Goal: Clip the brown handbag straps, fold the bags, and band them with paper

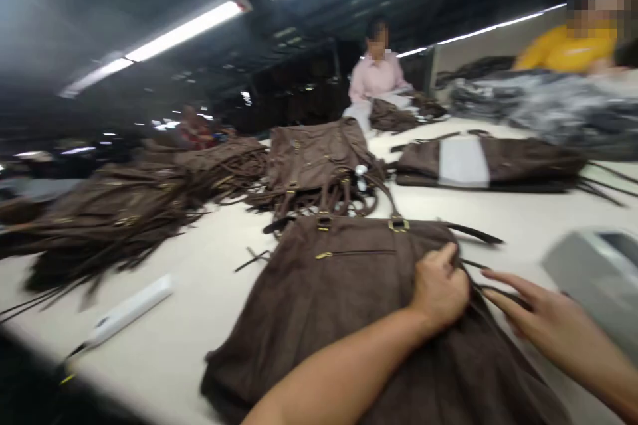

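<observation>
A dark brown handbag [349, 305] lies in front of me, its top towards the far side. It has a zipped pocket with a gold puller [323, 255] and gold buckles at the handle bases. My left hand [441, 285] reaches across the bag and is closed on its right edge near the top, bunching the fabric. Just right of it, my right hand [541, 312] has a thin dark strap [508, 295] between its fingers at the bag's side. Motion smears the fingertips somewhat.
A pale table [199, 265] carries brown bag piles [114, 199] at left and another bag stack [319, 153] behind. A brown bag with a white band [463, 163] lies at back right. A white handheld device [132, 305] is at left, a grey box [593, 279] at right. People stand beyond.
</observation>
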A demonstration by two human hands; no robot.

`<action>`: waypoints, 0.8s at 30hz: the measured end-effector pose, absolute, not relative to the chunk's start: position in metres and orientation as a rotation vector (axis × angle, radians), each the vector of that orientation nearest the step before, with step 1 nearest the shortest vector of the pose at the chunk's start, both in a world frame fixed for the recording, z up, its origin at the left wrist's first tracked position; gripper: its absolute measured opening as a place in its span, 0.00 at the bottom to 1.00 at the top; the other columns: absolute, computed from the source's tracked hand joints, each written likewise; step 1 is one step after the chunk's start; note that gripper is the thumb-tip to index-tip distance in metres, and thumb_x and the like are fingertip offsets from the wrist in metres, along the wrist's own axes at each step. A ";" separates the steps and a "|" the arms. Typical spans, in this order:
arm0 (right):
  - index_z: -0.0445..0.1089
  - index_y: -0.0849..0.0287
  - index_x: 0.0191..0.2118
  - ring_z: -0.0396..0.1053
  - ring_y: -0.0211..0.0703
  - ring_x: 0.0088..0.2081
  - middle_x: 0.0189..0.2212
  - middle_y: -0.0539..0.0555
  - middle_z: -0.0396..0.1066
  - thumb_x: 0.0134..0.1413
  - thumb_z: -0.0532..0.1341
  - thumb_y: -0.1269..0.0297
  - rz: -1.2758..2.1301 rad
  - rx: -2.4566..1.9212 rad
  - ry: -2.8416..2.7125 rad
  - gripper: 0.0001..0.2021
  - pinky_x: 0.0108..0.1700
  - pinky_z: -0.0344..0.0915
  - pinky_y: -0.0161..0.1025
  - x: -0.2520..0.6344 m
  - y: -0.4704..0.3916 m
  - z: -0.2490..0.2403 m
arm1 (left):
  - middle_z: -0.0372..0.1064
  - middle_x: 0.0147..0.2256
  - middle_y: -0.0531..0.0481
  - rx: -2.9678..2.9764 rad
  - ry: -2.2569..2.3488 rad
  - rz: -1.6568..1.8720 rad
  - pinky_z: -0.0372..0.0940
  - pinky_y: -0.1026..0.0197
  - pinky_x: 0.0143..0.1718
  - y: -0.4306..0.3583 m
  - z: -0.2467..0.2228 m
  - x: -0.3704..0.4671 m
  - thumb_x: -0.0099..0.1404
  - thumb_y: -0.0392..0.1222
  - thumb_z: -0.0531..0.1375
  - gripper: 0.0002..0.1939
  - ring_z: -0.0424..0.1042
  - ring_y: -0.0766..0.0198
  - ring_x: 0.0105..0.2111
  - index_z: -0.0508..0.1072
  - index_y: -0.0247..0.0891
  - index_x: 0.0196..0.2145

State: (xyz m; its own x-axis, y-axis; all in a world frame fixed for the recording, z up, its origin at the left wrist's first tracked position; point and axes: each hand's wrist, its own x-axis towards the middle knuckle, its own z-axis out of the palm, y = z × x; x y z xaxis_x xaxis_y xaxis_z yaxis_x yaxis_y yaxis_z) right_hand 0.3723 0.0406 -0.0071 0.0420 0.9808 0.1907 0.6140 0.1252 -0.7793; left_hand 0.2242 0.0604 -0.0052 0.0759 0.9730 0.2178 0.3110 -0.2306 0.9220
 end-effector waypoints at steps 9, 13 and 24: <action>0.75 0.56 0.39 0.68 0.50 0.46 0.41 0.56 0.74 0.56 0.57 0.72 -0.057 -1.569 -1.679 0.10 0.51 0.62 0.46 0.378 0.028 0.023 | 0.56 0.25 0.56 1.595 1.255 1.095 0.58 0.63 0.35 0.074 -0.005 0.220 0.63 0.43 0.56 0.26 0.58 0.66 0.27 0.68 0.30 0.57; 0.71 0.57 0.45 0.69 0.42 0.40 0.44 0.54 0.72 0.49 0.55 0.80 0.430 -1.318 -1.885 0.19 0.43 0.65 0.38 0.359 0.025 0.005 | 0.54 0.24 0.57 1.558 1.256 1.100 0.57 0.64 0.30 0.071 0.000 0.218 0.62 0.45 0.56 0.27 0.57 0.67 0.25 0.69 0.30 0.56; 0.69 0.53 0.41 0.70 0.45 0.41 0.45 0.53 0.72 0.53 0.54 0.72 0.516 -1.276 -1.870 0.12 0.41 0.65 0.40 0.344 0.037 -0.004 | 0.59 0.25 0.55 1.446 1.284 1.165 0.60 0.62 0.36 0.070 0.006 0.220 0.62 0.43 0.54 0.21 0.63 0.63 0.29 0.71 0.31 0.50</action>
